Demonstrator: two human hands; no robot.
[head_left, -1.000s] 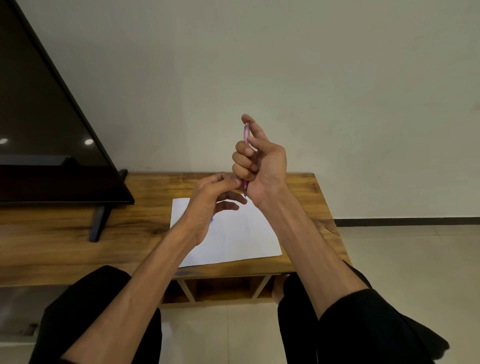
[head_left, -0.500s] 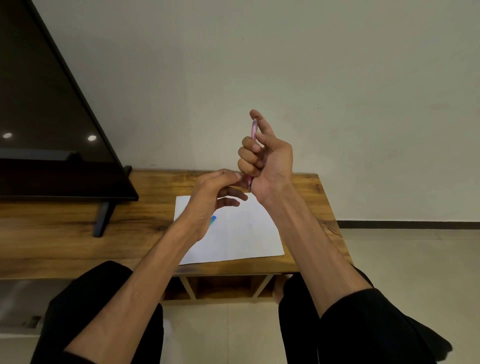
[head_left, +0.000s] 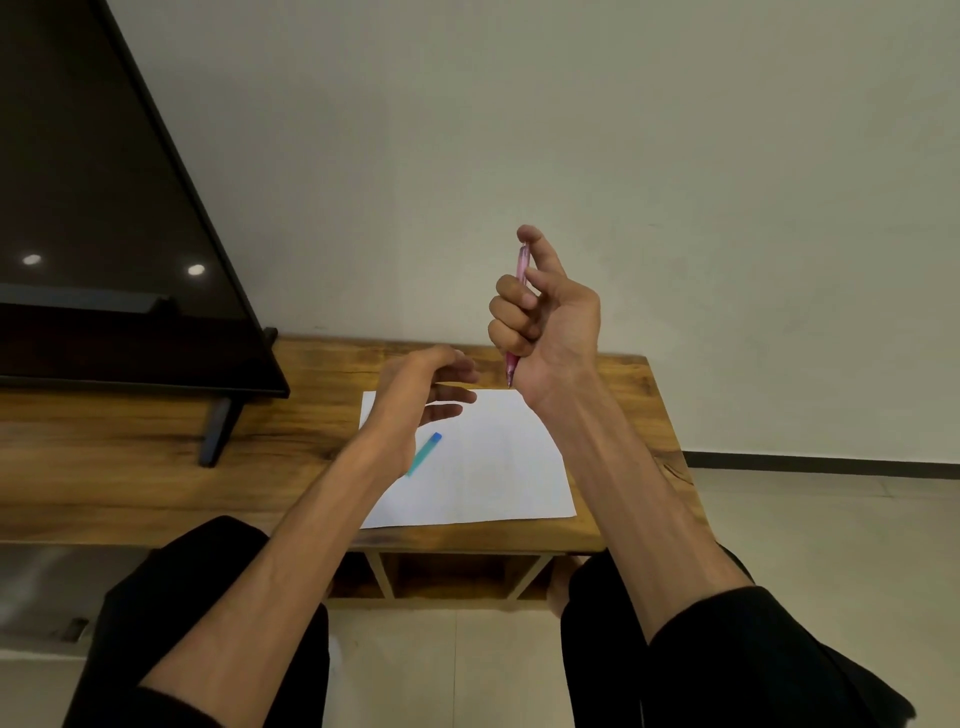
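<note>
Item 1. Pink pen (head_left: 521, 267): slim, held nearly upright in the air above the far edge of the table, tip pointing down, top end at the thumb. Its middle is hidden inside the fist; only the upper barrel and the lower tip show.

Item 2. Right hand (head_left: 545, 317): raised, palm side toward the person, fingers curled tight round the pen, thumb laid along the upper barrel and reaching its top.

Item 3. Left hand (head_left: 415, 395): lower and to the left of the pen, apart from it, hovering over the far left corner of the paper. Fingers are loosely bent and spread, blurred, holding nothing.

Item 4. White sheet of paper (head_left: 498, 467): lies flat on the table beneath both hands, its near edge close to the table's front edge.

Item 5. Teal pen (head_left: 425, 453): lies slantwise on the sheet's left part, blue end farthest from the person, lower end hidden behind the left wrist.

Item 6. Wooden table (head_left: 130, 457): long, low, open compartments under its top.

Item 7. Television (head_left: 93, 208): dark screen, on the table's left, one black foot (head_left: 217, 431) showing.

Item 8. Black trousers (head_left: 208, 597): the person's knees, in front of the table.

Item 9. Pale tiled floor (head_left: 831, 545).
</note>
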